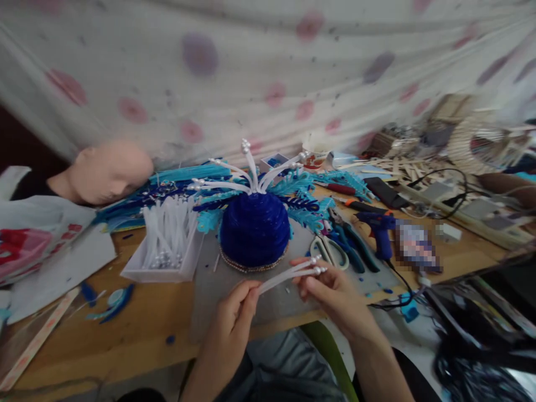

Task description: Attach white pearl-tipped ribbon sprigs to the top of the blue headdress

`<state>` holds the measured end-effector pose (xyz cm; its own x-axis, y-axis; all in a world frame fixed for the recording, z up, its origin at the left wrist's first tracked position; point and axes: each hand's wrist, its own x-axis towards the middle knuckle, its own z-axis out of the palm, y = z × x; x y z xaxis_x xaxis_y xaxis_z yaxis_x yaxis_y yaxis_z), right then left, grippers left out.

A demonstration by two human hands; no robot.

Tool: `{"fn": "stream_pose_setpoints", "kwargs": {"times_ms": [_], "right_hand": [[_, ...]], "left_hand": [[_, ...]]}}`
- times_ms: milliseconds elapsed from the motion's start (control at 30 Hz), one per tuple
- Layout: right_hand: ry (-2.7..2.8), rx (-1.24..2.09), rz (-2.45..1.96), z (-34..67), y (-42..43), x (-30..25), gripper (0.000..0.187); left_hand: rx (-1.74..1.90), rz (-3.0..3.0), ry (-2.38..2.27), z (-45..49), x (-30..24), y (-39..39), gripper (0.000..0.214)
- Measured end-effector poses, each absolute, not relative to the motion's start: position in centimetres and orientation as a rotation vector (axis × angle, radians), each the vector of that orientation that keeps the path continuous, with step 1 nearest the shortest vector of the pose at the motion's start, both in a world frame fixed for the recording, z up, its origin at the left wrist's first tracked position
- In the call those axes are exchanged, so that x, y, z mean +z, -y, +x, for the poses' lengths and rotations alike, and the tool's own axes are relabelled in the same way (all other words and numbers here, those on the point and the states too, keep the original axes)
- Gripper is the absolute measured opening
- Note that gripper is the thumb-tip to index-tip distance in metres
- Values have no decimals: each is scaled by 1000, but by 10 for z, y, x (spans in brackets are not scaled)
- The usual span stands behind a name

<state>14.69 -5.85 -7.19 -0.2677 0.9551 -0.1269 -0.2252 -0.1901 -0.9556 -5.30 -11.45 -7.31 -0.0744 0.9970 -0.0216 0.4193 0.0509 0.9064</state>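
cluttered wooden table (138,329), spotted sheet (251,67) behind.

Two hands, left hand (234,304) and right hand (330,290); one blue headpiece (254,229), one mannequin head (106,170), one white tray (161,268), one blue glue gun (380,229), one pair of scissors (329,248).

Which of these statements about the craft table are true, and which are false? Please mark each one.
1. Both hands hold a bundle of white sticks with bead tips. True.
2. The blue dome has white sticks rising from its top. True.
3. The white tray stands right of the dome. False: it stands left of it.
4. The right hand holds the scissors. False: they lie on the table.
5. The blue glue gun lies right of the dome. True.
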Motion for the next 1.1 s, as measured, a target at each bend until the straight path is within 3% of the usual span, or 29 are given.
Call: {"fn": "stream_pose_setpoints", "kwargs": {"times_ms": [367, 567, 833, 1100], "right_hand": [[1236, 1388, -1032, 141, 63, -74, 43], [1325, 1487, -1000, 136, 65, -69, 36], [1667, 1333, -1131, 136, 67, -71, 29], [1895, 1281, -979, 147, 61, -69, 35]], "left_hand": [[972, 1102, -1372, -31, -93, 123, 43], [1003, 1158, -1313, -22, -96, 118, 50], [1030, 1259, -1395, -21, -88, 121, 35], [911, 1290, -1326, -25, -78, 116, 33]]}}
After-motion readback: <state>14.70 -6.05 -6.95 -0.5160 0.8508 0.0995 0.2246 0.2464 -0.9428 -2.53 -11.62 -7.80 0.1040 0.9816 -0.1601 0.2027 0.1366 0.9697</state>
